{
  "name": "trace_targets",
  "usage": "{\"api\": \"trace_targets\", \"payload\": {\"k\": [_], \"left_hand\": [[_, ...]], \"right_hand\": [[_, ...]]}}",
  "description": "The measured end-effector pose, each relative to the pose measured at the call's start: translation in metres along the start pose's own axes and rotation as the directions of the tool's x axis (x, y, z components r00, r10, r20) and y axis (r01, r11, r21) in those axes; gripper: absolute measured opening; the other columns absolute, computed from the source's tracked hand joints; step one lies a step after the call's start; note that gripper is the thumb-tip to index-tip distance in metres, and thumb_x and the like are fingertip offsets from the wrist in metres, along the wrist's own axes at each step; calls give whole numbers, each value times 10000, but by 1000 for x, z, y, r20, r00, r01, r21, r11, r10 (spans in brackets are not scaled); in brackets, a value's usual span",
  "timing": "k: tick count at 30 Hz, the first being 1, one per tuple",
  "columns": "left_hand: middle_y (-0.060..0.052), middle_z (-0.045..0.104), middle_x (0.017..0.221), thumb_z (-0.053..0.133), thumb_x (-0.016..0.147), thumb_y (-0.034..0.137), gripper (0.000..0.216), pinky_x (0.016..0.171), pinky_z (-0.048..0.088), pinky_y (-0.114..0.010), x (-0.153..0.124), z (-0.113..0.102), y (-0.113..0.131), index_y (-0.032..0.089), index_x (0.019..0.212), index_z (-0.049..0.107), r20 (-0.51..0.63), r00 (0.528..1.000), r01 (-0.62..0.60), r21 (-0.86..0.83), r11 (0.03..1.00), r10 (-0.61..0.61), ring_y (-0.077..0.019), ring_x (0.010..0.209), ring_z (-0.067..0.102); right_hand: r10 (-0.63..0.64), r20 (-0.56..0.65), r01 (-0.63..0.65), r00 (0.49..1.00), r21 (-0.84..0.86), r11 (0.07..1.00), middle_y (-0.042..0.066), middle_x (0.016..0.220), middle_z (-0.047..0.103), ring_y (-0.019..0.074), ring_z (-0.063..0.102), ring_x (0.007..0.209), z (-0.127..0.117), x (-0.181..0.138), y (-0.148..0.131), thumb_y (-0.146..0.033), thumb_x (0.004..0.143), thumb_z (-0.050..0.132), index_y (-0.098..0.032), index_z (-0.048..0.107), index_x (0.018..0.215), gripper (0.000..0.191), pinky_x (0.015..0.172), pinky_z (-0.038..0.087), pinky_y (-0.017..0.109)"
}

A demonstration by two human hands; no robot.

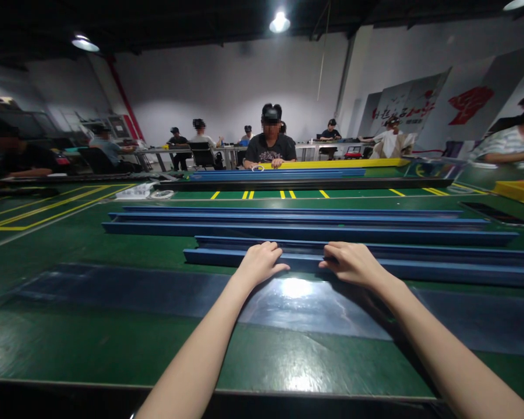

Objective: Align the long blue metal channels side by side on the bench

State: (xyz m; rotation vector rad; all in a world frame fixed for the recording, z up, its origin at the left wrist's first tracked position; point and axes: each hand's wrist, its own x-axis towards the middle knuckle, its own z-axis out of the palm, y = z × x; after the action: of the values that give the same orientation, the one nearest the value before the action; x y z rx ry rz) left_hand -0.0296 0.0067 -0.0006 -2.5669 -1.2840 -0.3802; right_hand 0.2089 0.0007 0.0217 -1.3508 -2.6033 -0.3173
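Several long blue channel rails lie across the green workbench [91, 343]. My left hand [259, 263] and my right hand [353, 263] both grip the near edge of the closest blue rail [441, 269], fingers curled over its lip, about a hand's width apart. A second blue rail [227, 240] lies right behind it, and further blue rails [288, 224] sit side by side farther back. A dark glossy mat [297, 302] lies on the bench under my wrists.
A person in a dark shirt [271, 145] sits opposite at a bench with a yellow strip [332, 164] and more blue rails [279, 173]. Other people sit at tables behind and at both sides. A yellow tray [517, 191] stands at the right.
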Motion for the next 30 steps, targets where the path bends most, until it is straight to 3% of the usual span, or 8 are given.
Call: {"api": "trace_targets", "payload": {"k": [9,19,30], "left_hand": [[-40,575,915,510,798,457,295,709,420,-259,1,-4,4,168,840,550,-8,999,-38,-53,998,37,-166,882,531],[-33,612,972,495,825,406,253,738,423,-243,2,1,3,166,861,566,-54,995,-89,-65,994,86,-157,910,547],[-22,643,781,464,825,467,310,608,387,-239,0,0,4,176,766,551,-21,999,-35,-11,999,35,-163,766,604]], "right_hand": [[116,50,-115,992,-19,993,26,669,606,143,522,571,-7,-13,18,-405,772,445,-198,533,637,262,493,207,248],[71,109,-71,991,-8,997,48,747,614,174,553,674,-4,-13,18,-400,814,391,-194,514,698,267,545,267,254],[57,120,-55,991,-21,998,60,786,613,185,562,704,-4,-13,17,-398,833,367,-186,516,728,280,579,297,261]]}}
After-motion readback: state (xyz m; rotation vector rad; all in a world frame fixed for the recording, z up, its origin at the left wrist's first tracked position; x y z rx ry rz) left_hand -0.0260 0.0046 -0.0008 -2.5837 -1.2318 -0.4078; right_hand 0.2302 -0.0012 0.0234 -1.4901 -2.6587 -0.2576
